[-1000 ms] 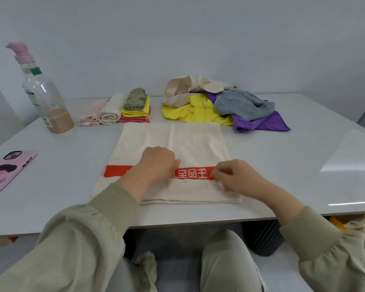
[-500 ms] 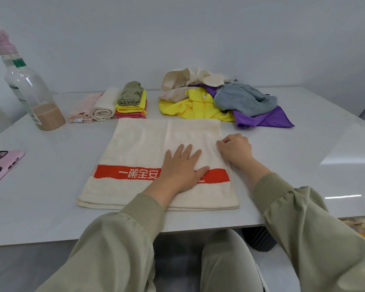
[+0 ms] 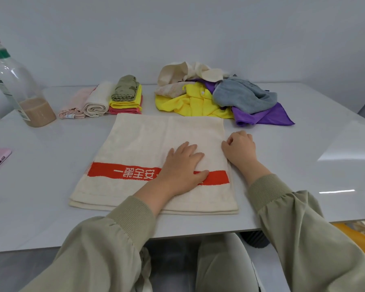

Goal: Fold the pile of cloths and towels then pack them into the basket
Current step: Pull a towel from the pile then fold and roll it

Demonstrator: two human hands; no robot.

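cream red-banded towel (image 3: 148,140) mid-frame, doubled | left hand (image 3: 183,167) flat, pinning it | right hand (image 3: 239,148) curled at its right edge, can't tell if pinching | tip: keep palm down, match edges folding across

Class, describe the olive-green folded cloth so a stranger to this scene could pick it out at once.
On the white table, find the row of folded cloths at the far side, left of the loose pile. At its right end, the olive-green cloth tops a stack of a yellow cloth and a pink cloth; it is the only green piece.
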